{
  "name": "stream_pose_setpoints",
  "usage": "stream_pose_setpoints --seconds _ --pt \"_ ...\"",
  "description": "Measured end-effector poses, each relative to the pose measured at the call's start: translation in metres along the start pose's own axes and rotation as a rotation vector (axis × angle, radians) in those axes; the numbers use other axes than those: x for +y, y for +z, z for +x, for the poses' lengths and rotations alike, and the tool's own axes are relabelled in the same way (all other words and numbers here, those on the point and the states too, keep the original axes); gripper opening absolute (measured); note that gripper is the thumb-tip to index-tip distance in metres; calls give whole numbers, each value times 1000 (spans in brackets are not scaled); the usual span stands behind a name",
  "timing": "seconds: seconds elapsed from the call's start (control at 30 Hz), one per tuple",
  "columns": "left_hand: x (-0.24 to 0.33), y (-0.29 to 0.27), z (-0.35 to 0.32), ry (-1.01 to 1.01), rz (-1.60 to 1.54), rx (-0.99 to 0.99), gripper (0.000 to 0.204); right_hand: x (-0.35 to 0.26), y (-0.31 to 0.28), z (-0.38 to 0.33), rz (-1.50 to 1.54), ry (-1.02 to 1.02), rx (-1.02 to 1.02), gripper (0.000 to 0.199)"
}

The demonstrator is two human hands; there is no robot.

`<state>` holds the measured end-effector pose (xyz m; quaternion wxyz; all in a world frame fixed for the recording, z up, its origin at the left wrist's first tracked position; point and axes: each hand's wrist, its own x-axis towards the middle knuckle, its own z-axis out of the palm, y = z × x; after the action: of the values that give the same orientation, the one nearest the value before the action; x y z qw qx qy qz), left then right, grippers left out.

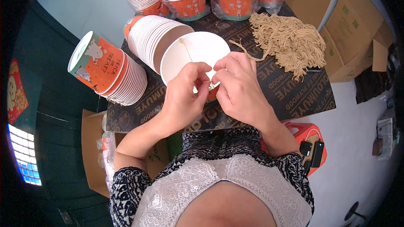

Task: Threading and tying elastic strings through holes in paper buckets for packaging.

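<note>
A paper bucket with a white inside lies tilted at the middle of the table, its mouth facing me. A thin tan cord crosses its inside from the far rim. My left hand and my right hand meet over the near rim, both with thumb and fingers pinched. Between the fingertips a short bit of the cord shows at the rim; the fingers partly hide it. Close to my right hand, a loose strand of cord runs out from a pile of cut tan cords.
Nested paper buckets lie on their side behind my left hand. Another orange and green stack leans at the table's left edge. Plastic-wrapped stacks stand at the back. Cardboard boxes are at right; a red stool stands below.
</note>
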<state>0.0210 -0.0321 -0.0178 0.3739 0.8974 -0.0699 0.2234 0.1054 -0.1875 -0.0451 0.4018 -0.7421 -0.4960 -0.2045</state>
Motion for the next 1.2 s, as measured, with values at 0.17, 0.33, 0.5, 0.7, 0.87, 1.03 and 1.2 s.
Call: stream_pose_setpoints --seconds 0.17,0.33,0.5,0.7,0.87,1.03,1.2 --pt "-3 3 -2 107 77 31 34 2 0 0 -11 -2 3 15" --pt "-3 2 -2 101 50 25 33 6 0 5 71 31 31 15" --pt "-3 1 -3 100 37 4 33 10 -1 6 131 8 -8 14" --pt "-2 0 -3 52 -23 -22 32 7 -5 9 152 -4 42 17" --pt "-3 -1 -1 25 -32 -51 29 6 -6 10 152 5 87 19" --pt "-3 1 2 19 -62 -27 26 4 -5 11 104 -22 146 21" --pt "-1 -1 4 -19 -71 -53 22 3 -11 11 562 239 -46 19"
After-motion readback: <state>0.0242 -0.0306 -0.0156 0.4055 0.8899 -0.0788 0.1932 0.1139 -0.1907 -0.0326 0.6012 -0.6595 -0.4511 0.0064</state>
